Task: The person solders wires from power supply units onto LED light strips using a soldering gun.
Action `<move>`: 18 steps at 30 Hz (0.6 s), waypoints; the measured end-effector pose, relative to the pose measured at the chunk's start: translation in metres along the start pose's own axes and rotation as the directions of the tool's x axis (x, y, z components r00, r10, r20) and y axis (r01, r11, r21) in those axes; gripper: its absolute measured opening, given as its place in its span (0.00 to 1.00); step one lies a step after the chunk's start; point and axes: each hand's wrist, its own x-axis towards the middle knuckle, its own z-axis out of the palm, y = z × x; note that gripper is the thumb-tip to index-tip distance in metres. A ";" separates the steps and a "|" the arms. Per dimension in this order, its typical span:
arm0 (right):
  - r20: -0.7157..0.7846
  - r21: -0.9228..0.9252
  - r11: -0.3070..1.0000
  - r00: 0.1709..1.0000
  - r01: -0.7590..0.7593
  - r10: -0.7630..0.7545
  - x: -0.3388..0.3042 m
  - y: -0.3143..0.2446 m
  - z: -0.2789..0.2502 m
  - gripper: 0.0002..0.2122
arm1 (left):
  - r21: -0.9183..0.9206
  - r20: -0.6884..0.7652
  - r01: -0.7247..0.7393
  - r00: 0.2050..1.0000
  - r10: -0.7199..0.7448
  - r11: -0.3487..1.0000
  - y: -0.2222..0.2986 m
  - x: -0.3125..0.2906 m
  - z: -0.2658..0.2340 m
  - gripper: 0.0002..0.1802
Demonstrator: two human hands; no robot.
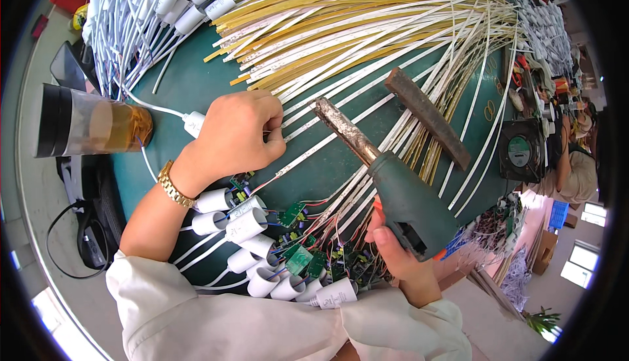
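"Green covers the body of the handheld tool point(413, 197) you're gripping, and your right hand point(411, 270) is clamped round its lower end, thumb along the side."

"Where does its barrel point, from where you sit?"

"Up and to your left, over the green table point(321, 181). That scuffed metal barrel point(347, 128) ends near your left hand point(244, 128), but apart from it. A dark, rusty bar point(429, 118) lies to the right of the barrel, across your strips."

"And your left hand, with the gold watch point(171, 184) on its wrist?"

"Your fingers are curled in, back of the hand up, beside the ends of the white and yellow strips point(367, 27). Whether you're pinching anything, I can't tell. A white cord runs up to your wrist side."

"What's close below you?"

"White sockets point(246, 227) and small circuit boards point(298, 259) with thin wires, heaped between your forearms. On your left lies a clear jar point(98, 125) with a black lid, and beyond it a bundle of white cables point(141, 17)."
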 end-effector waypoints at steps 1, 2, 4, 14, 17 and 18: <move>-0.002 0.001 1.000 1.000 0.000 0.000 0.000 0.000 0.001 0.16 | 0.006 0.000 -0.003 1.000 0.003 1.000 0.000 0.000 0.000 0.05; -0.041 0.063 0.998 0.999 0.013 -0.011 0.001 0.000 0.002 0.16 | 0.013 0.001 -0.006 1.000 0.006 1.000 0.001 0.000 0.000 0.04; -0.084 0.126 0.992 0.996 0.030 -0.019 0.005 0.001 0.001 0.16 | 0.009 0.001 0.000 1.000 0.000 1.000 0.002 0.000 -0.001 0.04; -0.119 0.554 0.826 0.972 -0.103 0.201 0.006 -0.016 -0.005 0.08 | 0.008 -0.010 -0.027 1.000 0.027 1.000 0.003 0.002 0.000 0.04; -0.115 0.549 0.831 0.977 -0.090 0.182 0.003 -0.013 -0.008 0.09 | 0.032 -0.020 -0.043 0.999 0.044 0.999 0.003 0.001 0.000 0.04; -0.120 0.548 0.832 0.976 -0.087 0.181 0.001 -0.013 -0.008 0.09 | 0.032 -0.020 -0.049 0.999 0.050 0.998 0.003 0.001 0.000 0.04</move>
